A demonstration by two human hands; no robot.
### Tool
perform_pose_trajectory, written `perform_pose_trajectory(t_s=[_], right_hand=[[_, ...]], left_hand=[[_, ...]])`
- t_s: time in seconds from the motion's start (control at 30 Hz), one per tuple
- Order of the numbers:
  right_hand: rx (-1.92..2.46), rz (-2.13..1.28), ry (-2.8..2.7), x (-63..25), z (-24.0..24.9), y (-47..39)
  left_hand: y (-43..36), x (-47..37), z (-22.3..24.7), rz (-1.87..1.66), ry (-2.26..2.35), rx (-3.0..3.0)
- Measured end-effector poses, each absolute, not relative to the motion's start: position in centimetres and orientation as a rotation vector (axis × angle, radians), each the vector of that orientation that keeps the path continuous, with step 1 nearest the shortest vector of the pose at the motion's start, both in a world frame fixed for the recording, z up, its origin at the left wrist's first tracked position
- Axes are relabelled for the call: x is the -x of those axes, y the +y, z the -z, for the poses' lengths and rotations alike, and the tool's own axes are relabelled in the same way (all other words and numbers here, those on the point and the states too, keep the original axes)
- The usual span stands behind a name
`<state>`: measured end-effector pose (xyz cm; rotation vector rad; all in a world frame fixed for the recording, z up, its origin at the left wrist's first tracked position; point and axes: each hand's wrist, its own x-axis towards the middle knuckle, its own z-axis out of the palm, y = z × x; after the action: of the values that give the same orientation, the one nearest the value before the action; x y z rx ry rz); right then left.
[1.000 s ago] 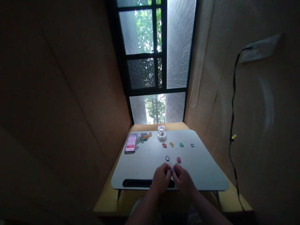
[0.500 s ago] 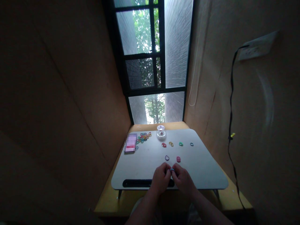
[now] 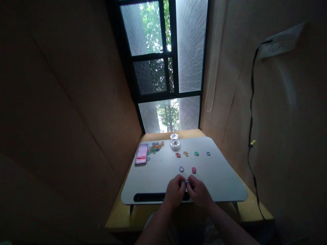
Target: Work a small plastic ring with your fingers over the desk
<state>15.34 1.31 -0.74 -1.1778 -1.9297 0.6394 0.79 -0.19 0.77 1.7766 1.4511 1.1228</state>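
My left hand point(image 3: 175, 191) and my right hand point(image 3: 198, 191) meet at the front of the white table, both pinching a small light-blue ring point(image 3: 187, 182) between their fingertips. Just beyond them lie a purple ring point(image 3: 181, 169) and a pink group of rings point(image 3: 194, 170). Farther back, in a row, are red rings point(image 3: 178, 155), yellow rings point(image 3: 186, 153), green rings point(image 3: 196, 153) and a dark blue ring point(image 3: 208, 153). A pile of mixed coloured rings point(image 3: 156, 147) sits at the back left.
The white folding table point(image 3: 224, 183) has a black slot point(image 3: 149, 197) along its front edge. A clear container point(image 3: 175, 143) stands at the back, and a blurred pink-and-white packet point(image 3: 141, 154) lies at the left. A black cable point(image 3: 251, 112) hangs on the right wall.
The view has tilted slightly, so the table and its things appear a little higher. Both hands keep their pinch on the light-blue ring, with hardly any movement.
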Motion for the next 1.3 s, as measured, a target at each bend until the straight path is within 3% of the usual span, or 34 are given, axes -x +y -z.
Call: perform_pose_trajectory(t_s=[1.3], right_hand=[[1.188,-0.621,-1.927,-15.37,0.14,1.31]], left_hand=[[0.17,-0.68,-0.51,-1.136,1.425,-1.747]])
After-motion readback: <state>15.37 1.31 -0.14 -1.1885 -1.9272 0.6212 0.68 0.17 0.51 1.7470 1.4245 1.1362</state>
